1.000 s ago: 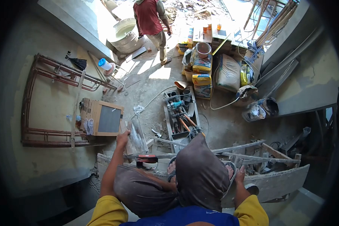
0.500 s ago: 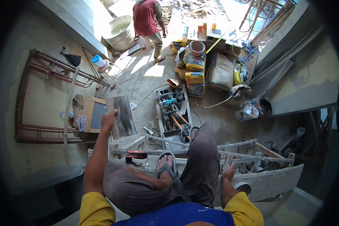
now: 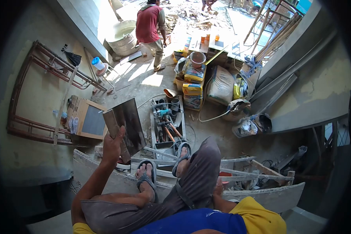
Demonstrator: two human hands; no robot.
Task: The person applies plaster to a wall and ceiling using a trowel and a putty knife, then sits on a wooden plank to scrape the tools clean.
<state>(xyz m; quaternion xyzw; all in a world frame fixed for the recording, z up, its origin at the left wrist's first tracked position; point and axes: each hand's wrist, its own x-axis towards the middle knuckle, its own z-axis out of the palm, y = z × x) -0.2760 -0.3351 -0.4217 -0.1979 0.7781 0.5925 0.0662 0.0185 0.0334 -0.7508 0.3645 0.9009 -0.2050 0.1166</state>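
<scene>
My left hand is closed on the edge of a dark, glossy rectangular tile with a lighter brownish strip along its left side. It is raised above the wooden framework in front of my legs. My right hand is down beside my right knee, at the wooden platform; the knee and the frame hide most of its fingers. Both sandalled feet are on the boards, between my hands. Past them, a long toolbox on the floor holds hammers, a teal power tool and dark cylinders.
Yellow bags and a bucket stand beyond the toolbox. A large round tub is near a person in a red shirt. Rusty scaffold frames lean on the left wall. Open sacks lie right, near a cable.
The tile has come closer and tilted in my left hand. My feet and legs have shifted, and the right knee now covers more of my right hand. The person ahead has turned slightly.
</scene>
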